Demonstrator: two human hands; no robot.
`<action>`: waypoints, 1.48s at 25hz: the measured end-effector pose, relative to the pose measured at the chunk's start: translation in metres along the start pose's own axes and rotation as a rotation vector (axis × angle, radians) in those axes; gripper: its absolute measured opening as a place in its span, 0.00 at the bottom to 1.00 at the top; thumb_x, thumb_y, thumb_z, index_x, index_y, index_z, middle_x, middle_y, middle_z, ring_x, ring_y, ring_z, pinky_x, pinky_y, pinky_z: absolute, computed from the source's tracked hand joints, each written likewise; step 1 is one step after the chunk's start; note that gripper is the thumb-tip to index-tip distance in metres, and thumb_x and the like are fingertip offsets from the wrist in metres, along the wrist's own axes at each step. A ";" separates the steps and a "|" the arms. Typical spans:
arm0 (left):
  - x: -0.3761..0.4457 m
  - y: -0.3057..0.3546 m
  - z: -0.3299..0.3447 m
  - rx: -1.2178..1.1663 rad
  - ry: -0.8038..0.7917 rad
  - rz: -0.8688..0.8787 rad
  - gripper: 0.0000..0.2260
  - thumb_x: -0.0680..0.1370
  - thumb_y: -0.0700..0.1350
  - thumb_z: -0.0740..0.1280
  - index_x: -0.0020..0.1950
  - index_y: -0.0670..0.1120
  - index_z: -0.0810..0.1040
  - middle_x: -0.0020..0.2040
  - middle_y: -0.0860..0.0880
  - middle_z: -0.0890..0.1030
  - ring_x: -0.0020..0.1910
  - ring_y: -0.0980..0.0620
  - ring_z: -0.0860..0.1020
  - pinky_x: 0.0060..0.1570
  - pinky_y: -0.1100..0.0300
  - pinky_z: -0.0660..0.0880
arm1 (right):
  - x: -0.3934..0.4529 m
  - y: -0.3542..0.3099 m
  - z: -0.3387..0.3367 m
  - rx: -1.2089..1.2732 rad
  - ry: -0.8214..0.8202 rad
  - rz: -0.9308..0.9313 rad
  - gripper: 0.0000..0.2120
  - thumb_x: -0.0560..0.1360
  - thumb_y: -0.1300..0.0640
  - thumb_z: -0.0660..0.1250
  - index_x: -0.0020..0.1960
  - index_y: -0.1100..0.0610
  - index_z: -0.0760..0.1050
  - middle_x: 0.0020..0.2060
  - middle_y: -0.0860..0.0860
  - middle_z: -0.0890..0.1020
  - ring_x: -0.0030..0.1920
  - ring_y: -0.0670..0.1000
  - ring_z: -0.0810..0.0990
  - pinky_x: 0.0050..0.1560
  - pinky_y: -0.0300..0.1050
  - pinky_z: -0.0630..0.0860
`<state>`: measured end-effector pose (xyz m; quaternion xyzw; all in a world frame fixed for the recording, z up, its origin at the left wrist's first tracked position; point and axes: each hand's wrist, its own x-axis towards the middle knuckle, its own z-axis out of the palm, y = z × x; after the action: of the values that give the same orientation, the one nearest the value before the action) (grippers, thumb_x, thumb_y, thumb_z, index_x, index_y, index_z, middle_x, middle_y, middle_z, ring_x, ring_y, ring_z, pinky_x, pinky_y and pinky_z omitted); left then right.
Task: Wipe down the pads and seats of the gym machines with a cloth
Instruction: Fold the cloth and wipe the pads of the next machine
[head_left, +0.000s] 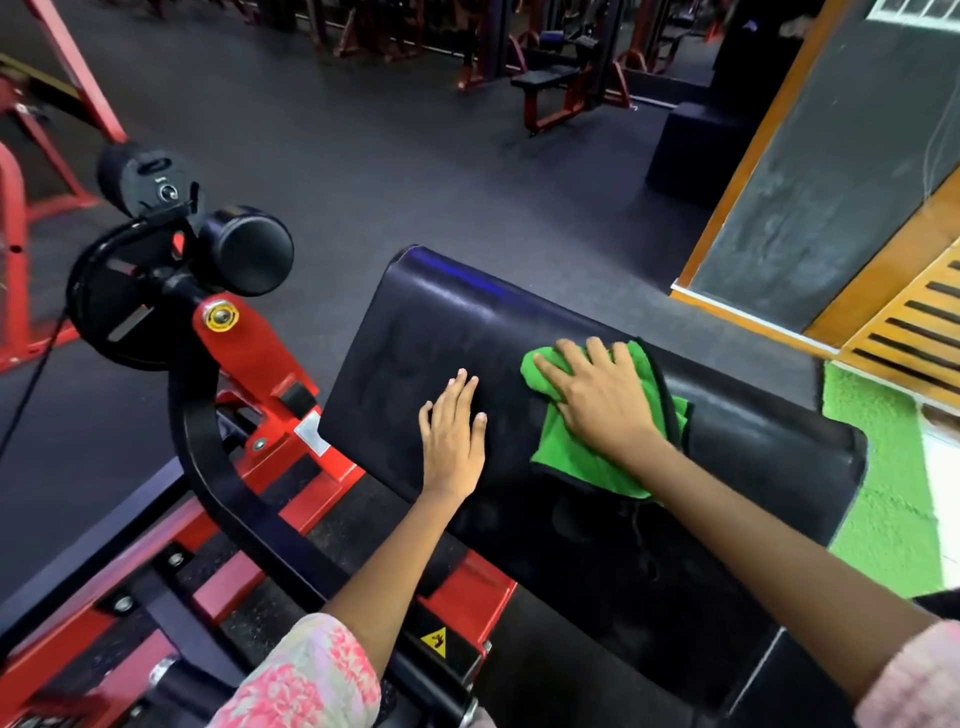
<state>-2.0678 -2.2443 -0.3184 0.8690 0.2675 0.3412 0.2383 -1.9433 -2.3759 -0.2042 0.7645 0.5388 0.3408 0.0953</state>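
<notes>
A wide black padded rest of a red-framed gym machine slopes across the middle of the head view. A green cloth with a dark edge lies spread on its upper right part. My right hand presses flat on the cloth with its fingers spread and straight. To the left of the cloth, my left hand rests flat on the bare pad, fingers straight and close together. Both forearms reach in from the bottom, with pink patterned sleeves at the elbows.
The machine's red frame and curved black arm with two black roller pads stand left of the pad. A black bench and more machines stand far back. A wooden-framed wall and green turf lie right.
</notes>
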 end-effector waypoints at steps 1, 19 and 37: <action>-0.001 0.003 0.003 -0.014 0.026 -0.023 0.21 0.79 0.47 0.51 0.71 0.42 0.68 0.72 0.47 0.67 0.71 0.53 0.61 0.68 0.45 0.58 | 0.004 -0.014 0.002 0.021 -0.013 -0.025 0.27 0.59 0.48 0.76 0.57 0.50 0.80 0.52 0.52 0.80 0.43 0.56 0.76 0.43 0.49 0.63; 0.074 -0.012 -0.023 -0.081 0.093 -0.298 0.23 0.81 0.50 0.50 0.75 0.43 0.58 0.77 0.47 0.55 0.76 0.50 0.54 0.73 0.53 0.44 | 0.133 -0.015 0.005 0.179 -0.233 0.011 0.21 0.76 0.50 0.62 0.69 0.46 0.67 0.63 0.52 0.68 0.61 0.57 0.67 0.56 0.52 0.64; 0.151 -0.004 -0.012 0.015 0.085 -0.548 0.23 0.83 0.47 0.51 0.77 0.49 0.50 0.78 0.54 0.49 0.76 0.54 0.46 0.73 0.51 0.40 | 0.226 0.023 0.075 0.900 -0.491 -0.038 0.20 0.78 0.49 0.62 0.70 0.44 0.67 0.65 0.53 0.69 0.66 0.57 0.67 0.66 0.56 0.64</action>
<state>-1.9838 -2.1435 -0.2425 0.7510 0.5049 0.2982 0.3036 -1.8368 -2.1674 -0.1540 0.7775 0.6075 -0.1165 -0.1134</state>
